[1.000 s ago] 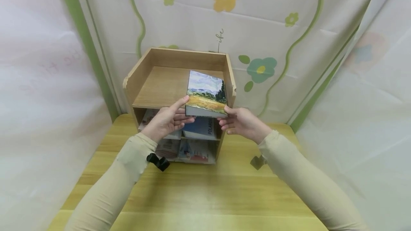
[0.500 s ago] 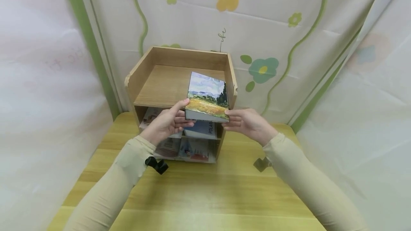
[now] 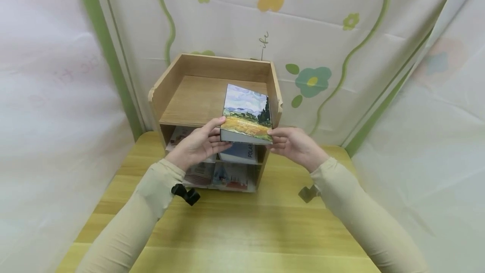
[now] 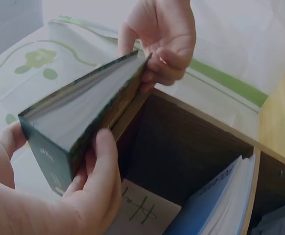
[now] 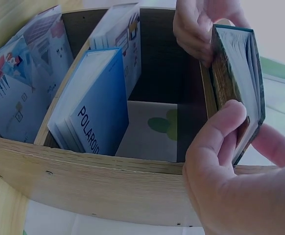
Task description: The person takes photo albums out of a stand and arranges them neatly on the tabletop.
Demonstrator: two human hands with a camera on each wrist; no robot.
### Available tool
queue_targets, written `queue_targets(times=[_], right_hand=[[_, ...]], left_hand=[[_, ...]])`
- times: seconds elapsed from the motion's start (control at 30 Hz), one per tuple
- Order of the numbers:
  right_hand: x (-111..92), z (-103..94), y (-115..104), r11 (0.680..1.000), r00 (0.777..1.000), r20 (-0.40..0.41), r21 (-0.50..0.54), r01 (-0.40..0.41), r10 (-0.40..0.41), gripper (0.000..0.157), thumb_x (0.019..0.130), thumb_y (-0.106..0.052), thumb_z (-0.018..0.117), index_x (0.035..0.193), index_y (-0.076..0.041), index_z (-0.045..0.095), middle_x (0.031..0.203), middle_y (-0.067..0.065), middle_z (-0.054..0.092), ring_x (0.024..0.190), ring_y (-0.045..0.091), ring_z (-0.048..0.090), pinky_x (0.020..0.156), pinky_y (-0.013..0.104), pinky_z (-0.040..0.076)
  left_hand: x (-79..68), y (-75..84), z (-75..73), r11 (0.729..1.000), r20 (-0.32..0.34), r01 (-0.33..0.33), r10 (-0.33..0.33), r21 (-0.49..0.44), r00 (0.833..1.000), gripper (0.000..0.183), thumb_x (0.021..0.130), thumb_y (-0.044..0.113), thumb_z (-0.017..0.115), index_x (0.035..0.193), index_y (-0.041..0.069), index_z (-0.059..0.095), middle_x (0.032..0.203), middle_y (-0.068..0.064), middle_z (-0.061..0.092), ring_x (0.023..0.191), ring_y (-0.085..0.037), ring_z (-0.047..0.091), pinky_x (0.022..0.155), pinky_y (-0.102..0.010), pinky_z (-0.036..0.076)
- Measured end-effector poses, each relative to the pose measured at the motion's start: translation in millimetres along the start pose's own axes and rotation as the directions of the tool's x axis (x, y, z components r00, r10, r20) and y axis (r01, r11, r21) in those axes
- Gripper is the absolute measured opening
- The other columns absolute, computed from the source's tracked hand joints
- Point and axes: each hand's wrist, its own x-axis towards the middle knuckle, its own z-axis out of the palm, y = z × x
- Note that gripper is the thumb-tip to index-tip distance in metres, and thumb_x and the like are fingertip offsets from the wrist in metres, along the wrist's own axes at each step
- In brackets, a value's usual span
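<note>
Both hands hold a thick hardcover book (image 3: 248, 111) with a painted landscape on its cover, low over the front edge of the shelf's top. My left hand (image 3: 197, 144) grips its left side at the spine, thumb on the cover and fingers beneath. On the opposite side my right hand (image 3: 297, 144) pinches the near right corner between thumb and fingers. In the left wrist view the dark green spine of the book (image 4: 47, 154) faces the left hand, and its page edges show. From the right wrist, the book (image 5: 238, 73) stands beside the shelf's edge with both hands on it.
The wooden shelf unit (image 3: 212, 60) stands on a yellow wood-grain table (image 3: 303, 226). Its middle compartment holds a blue book lettered POLAROID (image 5: 103, 103) and a white book (image 5: 132, 39); illustrated books (image 5: 25, 78) fill the lower one. A flowered curtain (image 3: 219, 24) hangs behind.
Both hands keep hold of the book, which has shifted slightly right and toward me in the head view. The right hand's fingers have changed position a little at the corner.
</note>
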Motion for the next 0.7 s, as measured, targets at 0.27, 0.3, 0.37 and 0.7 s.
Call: queue_targets(times=[0.27,0.3,0.37,0.7], right_hand=[[-3.2,2.4,0.6,1.0,1.0,0.004,-0.021,-0.002,0.002,0.016,0.095,-0.002,0.06,0.11,0.001,0.056,0.092,0.01,0.064,0.089,0.026,0.06,0.091,0.037,0.051],[-3.2,2.9,0.5,1.0,1.0,0.001,-0.023,-0.001,0.001,0.015,0.095,-0.002,0.06,0.109,0.001,0.056,0.091,0.01,0.064,0.088,0.025,0.061,0.089,0.037,0.052],[-3.6,3.5,-0.1,1.0,1.0,-0.002,-0.027,0.003,-0.003,0.013,0.094,-0.002,0.061,0.107,0.0,0.057,0.09,0.01,0.065,0.085,0.024,0.061,0.086,0.036,0.053],[-2.9,3.0,3.4,1.0,1.0,-0.024,-0.006,0.009,-0.009,0.011,0.094,-0.003,0.062,0.104,-0.001,0.059,0.086,0.009,0.065,0.083,0.025,0.061,0.079,0.034,0.054]], left_hand=[[-2.3,-0.1,4.2,0.999,-0.035,-0.035,0.034,-0.028,0.999,0.074,0.093,0.028,0.071,0.147,0.001,0.03,0.139,-0.023,0.039,0.125,-0.035,0.049,0.095,-0.036,0.052],[-2.3,0.0,4.2,0.999,-0.04,-0.037,0.036,-0.029,0.999,0.074,0.092,0.028,0.072,0.147,0.001,0.031,0.139,-0.023,0.039,0.125,-0.035,0.049,0.095,-0.036,0.052],[-2.1,0.0,3.7,0.999,-0.037,-0.037,0.036,-0.03,0.999,0.076,0.091,0.028,0.073,0.148,0.001,0.03,0.139,-0.023,0.039,0.125,-0.035,0.049,0.095,-0.036,0.052],[0.2,-2.6,1.6,0.999,-0.039,-0.044,0.043,-0.028,0.998,0.076,0.09,0.029,0.075,0.146,0.001,0.032,0.138,-0.023,0.041,0.123,-0.033,0.051,0.095,-0.035,0.052]])
